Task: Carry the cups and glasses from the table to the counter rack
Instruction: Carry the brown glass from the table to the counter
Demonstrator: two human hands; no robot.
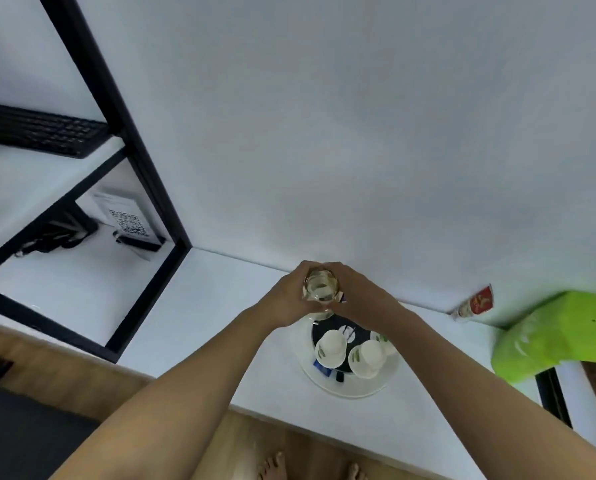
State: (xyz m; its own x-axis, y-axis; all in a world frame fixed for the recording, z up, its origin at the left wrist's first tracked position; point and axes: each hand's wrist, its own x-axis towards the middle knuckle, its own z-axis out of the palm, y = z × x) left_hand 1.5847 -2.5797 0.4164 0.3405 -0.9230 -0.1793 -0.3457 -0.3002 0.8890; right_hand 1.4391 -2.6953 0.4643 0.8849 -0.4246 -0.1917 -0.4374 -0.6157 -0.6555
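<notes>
Carefully, left hand [286,299] and right hand [358,299] clasp a clear glass [320,288] above the round tray [345,389], beyond two upturned white cups [331,344]; it should descend upright, clear of them.

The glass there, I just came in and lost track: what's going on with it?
A person holds the clear glass between both hands, left hand and right hand, above the round tray on the white counter. Two white cups already sit upside down on the tray. A green bag lies off to the right.
</notes>
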